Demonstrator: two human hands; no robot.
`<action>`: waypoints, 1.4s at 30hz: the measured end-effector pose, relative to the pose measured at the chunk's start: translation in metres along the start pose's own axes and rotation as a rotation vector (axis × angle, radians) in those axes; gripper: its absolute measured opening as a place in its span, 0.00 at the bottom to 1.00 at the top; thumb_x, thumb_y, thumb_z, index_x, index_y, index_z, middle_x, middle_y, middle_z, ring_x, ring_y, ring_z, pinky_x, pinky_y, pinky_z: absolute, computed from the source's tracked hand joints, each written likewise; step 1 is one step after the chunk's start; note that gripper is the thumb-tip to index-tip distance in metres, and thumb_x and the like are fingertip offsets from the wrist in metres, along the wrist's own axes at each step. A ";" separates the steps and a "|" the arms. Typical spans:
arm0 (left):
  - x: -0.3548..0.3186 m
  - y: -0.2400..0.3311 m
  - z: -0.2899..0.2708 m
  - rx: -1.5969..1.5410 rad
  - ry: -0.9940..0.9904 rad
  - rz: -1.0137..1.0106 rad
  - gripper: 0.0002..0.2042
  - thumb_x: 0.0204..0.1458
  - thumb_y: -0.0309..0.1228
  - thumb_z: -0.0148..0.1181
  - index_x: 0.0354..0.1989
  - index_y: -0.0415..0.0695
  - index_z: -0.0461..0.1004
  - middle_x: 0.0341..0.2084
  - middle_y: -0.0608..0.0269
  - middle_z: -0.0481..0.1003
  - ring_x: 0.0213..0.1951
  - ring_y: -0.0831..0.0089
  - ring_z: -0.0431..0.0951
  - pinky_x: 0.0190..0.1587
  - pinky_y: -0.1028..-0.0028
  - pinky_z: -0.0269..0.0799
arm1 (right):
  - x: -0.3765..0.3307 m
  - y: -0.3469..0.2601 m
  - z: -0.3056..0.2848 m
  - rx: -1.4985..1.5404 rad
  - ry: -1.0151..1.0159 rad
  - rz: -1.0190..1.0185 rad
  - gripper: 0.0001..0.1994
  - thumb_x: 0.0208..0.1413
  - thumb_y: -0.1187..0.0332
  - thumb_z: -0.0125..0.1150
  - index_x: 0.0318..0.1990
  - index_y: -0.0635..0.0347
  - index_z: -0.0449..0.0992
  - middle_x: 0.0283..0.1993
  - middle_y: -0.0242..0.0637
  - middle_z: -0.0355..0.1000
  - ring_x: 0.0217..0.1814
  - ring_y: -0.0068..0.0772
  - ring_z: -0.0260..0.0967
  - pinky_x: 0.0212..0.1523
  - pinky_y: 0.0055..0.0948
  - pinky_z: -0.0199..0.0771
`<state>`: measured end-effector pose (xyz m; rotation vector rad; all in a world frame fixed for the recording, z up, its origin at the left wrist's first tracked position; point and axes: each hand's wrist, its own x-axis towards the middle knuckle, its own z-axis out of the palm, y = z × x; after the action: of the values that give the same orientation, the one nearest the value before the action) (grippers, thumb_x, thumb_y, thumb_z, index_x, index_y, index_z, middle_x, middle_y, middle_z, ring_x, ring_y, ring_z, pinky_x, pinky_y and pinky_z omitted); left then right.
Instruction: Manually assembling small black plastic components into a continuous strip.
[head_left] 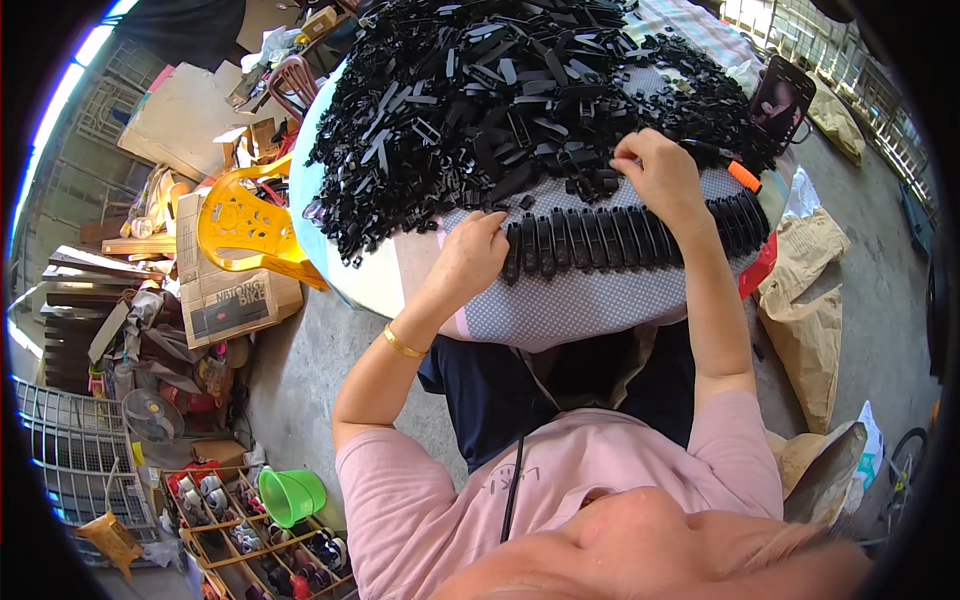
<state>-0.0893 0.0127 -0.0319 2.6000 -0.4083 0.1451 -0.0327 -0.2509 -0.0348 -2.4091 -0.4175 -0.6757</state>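
A long row of narrow black plastic clip-like pieces stands side by side along the near edge of the round table. My left hand is at the left end of this row, fingers curled together; whatever they hold is too small to make out. Behind the row, my right hand hovers over the near edge of a large heap of loose black plastic parts. Its thumb and fingers are pinched, and what is between them cannot be made out. A tool with an orange handle lies right of that hand.
A dotted cloth covers the table's near side. A phone stands propped at the right edge. A yellow plastic chair and a cardboard box are at the left; brown paper sacks lie on the right floor.
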 end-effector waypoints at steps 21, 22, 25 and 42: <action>0.075 0.050 0.033 -0.989 0.090 -0.036 0.16 0.54 0.28 0.52 0.51 0.38 0.63 0.33 0.60 0.73 0.32 0.71 0.76 0.35 0.74 0.73 | -0.007 -0.028 0.004 0.445 0.391 -0.268 0.06 0.45 0.77 0.61 0.32 0.61 0.73 0.30 0.36 0.73 0.27 0.34 0.73 0.26 0.24 0.72; 0.066 0.052 0.028 -1.236 -0.031 -0.056 0.17 0.56 0.28 0.50 0.53 0.39 0.61 0.33 0.60 0.73 0.33 0.70 0.76 0.37 0.72 0.74 | -0.007 -0.029 0.002 0.439 0.402 -0.296 0.06 0.45 0.77 0.61 0.32 0.61 0.73 0.30 0.36 0.73 0.27 0.34 0.73 0.25 0.24 0.72; 0.045 0.052 0.023 -1.604 -0.202 -0.081 0.18 0.59 0.28 0.44 0.58 0.41 0.58 0.34 0.60 0.73 0.36 0.68 0.76 0.41 0.68 0.75 | -0.010 -0.035 0.000 0.436 0.399 -0.339 0.06 0.45 0.78 0.61 0.32 0.61 0.73 0.30 0.36 0.73 0.27 0.34 0.73 0.24 0.24 0.72; 0.024 0.054 0.027 -1.593 -0.035 -0.164 0.14 0.57 0.25 0.48 0.52 0.38 0.66 0.38 0.64 0.73 0.38 0.78 0.75 0.38 0.77 0.75 | -0.015 -0.048 0.003 0.379 0.152 -0.501 0.11 0.47 0.72 0.60 0.39 0.65 0.75 0.36 0.37 0.71 0.29 0.35 0.72 0.27 0.25 0.72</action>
<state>-0.0828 -0.0516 -0.0265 1.0458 -0.1601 -0.2170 -0.0651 -0.2136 -0.0234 -1.8885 -1.0053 -0.8926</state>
